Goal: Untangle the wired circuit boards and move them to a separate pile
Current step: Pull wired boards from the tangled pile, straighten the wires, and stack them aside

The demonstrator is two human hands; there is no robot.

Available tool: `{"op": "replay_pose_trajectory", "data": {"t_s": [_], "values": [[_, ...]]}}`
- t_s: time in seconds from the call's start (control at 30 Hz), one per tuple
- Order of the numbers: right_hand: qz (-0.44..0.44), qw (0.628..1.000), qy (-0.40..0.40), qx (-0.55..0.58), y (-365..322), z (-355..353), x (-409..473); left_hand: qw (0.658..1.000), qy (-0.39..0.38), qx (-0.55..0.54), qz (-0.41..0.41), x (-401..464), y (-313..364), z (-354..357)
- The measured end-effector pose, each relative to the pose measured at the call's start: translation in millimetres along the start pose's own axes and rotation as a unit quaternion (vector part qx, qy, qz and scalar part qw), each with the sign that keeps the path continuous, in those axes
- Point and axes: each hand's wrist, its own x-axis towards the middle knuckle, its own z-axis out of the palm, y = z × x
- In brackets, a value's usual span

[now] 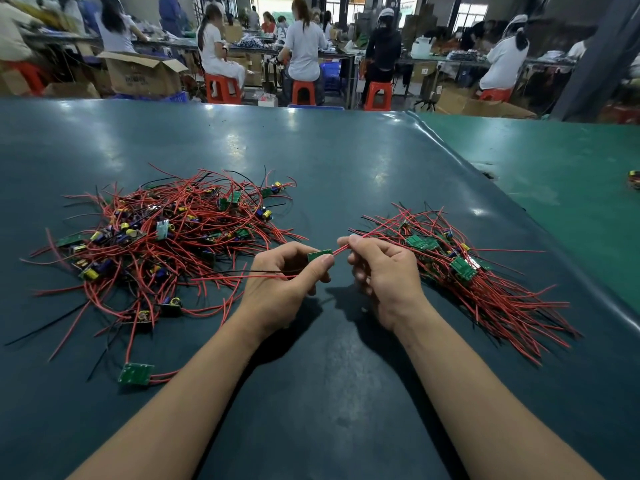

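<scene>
Between both hands, one small green circuit board [319,256] is pinched by the left hand [287,282]; its red wire [340,250], running rightward and away, is pinched by the right hand [381,271].

Pretty busy workshop back there: people sit on red plastic stools [304,92] at long worktables [332,55], open cardboard boxes [143,74] on the floor, bright windows [472,12] at the far end. The dark teal bench [346,161] reflects the ceiling lights.
</scene>
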Motion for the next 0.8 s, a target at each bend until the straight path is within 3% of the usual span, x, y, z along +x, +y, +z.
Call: {"op": "replay_pose_trajectory", "data": {"t_s": [0.17,0.53,0.63,0.7,0.8], "values": [[-0.047,0.995,0.072,0.051,-2,-8,9,0.999,-0.001,-0.041,-0.018,0,0,-3],[-0.038,0.978,0.161,0.125,-6,-16,15,0.996,0.020,-0.083,0.003,0,-4,-6],[-0.032,0.967,0.191,0.165,-9,-21,16,0.992,0.058,-0.106,0.021,1,-4,-7],[-0.022,0.979,0.166,0.114,-9,-19,11,0.988,0.087,-0.129,0.012,3,-4,-8],[0.023,0.999,-0.015,-0.040,0,-1,-7,0.983,0.088,-0.160,-0.009,5,-4,-8]]}}
